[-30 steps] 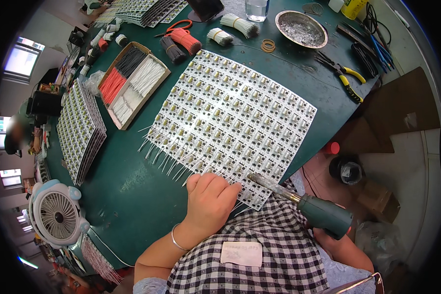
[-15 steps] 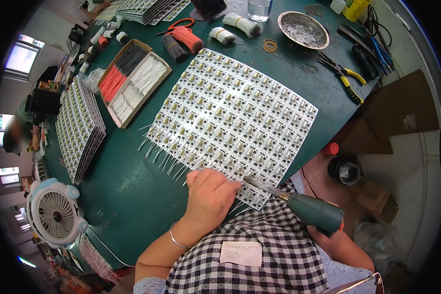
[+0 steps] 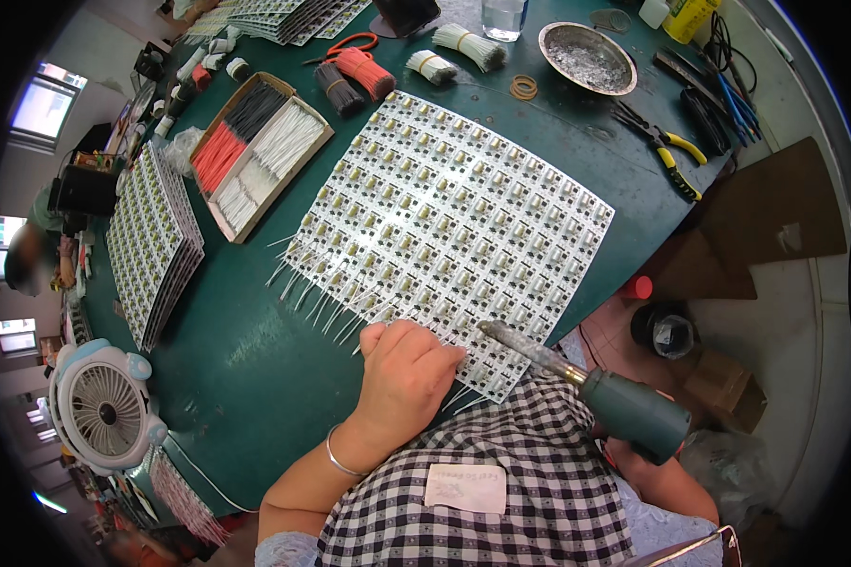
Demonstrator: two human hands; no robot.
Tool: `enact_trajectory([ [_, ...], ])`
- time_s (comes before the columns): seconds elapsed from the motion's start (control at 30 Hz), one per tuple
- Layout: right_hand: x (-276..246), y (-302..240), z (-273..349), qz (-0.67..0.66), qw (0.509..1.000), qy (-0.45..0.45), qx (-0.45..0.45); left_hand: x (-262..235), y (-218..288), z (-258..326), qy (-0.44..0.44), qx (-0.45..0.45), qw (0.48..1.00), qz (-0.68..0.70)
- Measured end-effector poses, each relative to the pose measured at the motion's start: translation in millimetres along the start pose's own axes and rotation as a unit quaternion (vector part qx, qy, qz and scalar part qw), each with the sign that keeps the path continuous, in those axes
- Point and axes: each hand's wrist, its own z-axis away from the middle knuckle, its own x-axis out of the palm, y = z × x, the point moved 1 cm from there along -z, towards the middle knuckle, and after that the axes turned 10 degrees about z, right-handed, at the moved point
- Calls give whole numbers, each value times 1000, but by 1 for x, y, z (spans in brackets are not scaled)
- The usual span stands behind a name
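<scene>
A white panel of many small circuit boards (image 3: 454,208) lies at a slant on the green table. Thin white wires (image 3: 326,304) stick out along its near left edge, and a few more show at the near corner. My left hand (image 3: 407,373) rests on that edge, fingers curled and pinched together; what they hold is hidden. My right hand (image 3: 638,468), partly covered by the tool's body, grips a green soldering iron (image 3: 638,416). Its thick metal tip hangs over the panel, a little right of my left fingertips.
Beyond the panel stand a box of sorted red, black and white wires (image 3: 246,236), wire bundles (image 3: 364,74), a round metal dish (image 3: 588,59) and yellow-handled pliers (image 3: 667,151). More panels are stacked at left (image 3: 151,250), near a fan (image 3: 104,416).
The soldering iron has shifted right and slightly up in the picture, its tip farther from my left fingertips. My left hand and the panel have hardly moved.
</scene>
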Motion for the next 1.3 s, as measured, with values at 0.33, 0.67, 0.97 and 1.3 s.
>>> enact_trajectory([
  [0.33,8,12,2,-110,992,27,54,-23,4,10,-18,12,993,-118],
  [0.67,17,28,13,-170,983,36,65,-1,12,11,-3,24,1000,18],
  [0.97,25,33,10,-81,994,72,-6,9,9,5,-5,10,1000,19],
  [1.3,27,34,-1,-19,992,70,-106,10,13,2,-9,-19,1000,5],
])
